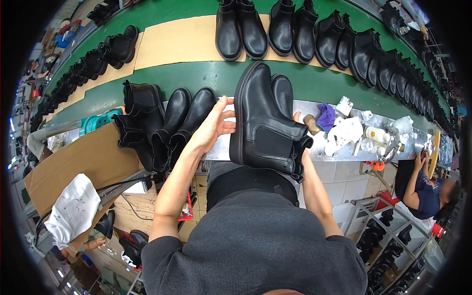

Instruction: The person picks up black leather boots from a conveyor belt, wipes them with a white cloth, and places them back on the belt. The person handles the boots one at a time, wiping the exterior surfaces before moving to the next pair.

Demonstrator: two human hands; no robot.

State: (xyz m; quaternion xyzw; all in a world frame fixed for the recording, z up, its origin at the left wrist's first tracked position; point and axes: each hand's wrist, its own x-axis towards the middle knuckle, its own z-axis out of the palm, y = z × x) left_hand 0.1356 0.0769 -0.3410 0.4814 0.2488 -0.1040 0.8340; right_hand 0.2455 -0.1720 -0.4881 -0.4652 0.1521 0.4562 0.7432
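Observation:
In front of me, a pair of black ankle boots with elastic side panels is held up over the metal bench edge. The nearer ankle boot [270,113] lies on its side, toe pointing away. Behind it the second ankle boot [282,91] shows only in part. Spread fingers of my left hand [216,125] reach the sole edge of the nearer boot, open rather than wrapped around it. My right hand [296,116] is mostly hidden behind the boots, one fingertip showing; it appears to grip them from the right. More black boots [179,105] stand just left of my left hand.
A green conveyor belt [191,73] carries cardboard sheets [177,42] and rows of black boots [364,54]. At right on the metal ledge sit a purple cloth [325,117], white rags [346,130] and bottles [376,133]. A cardboard panel [83,157] stands left. Another person [427,194] works far right.

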